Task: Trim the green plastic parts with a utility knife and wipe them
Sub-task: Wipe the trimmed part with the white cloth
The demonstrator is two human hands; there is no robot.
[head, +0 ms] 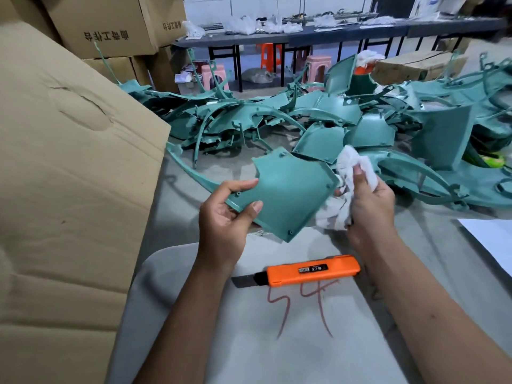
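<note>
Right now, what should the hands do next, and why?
Probably rub the cloth across the green part. The right hand grips the cloth at the part's edge, the left hand holds the part, and the knife lies on the table.

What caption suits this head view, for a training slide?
Left hand holds a green part; right hand wipes with a rag.

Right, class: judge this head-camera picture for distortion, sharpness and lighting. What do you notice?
Head view: the wide angle bows the cardboard box and the far table near the edges; the green part, white cloth and orange utility knife are sharp; the background is softer; the light is even, with faint shadows and no strong glare.
</note>
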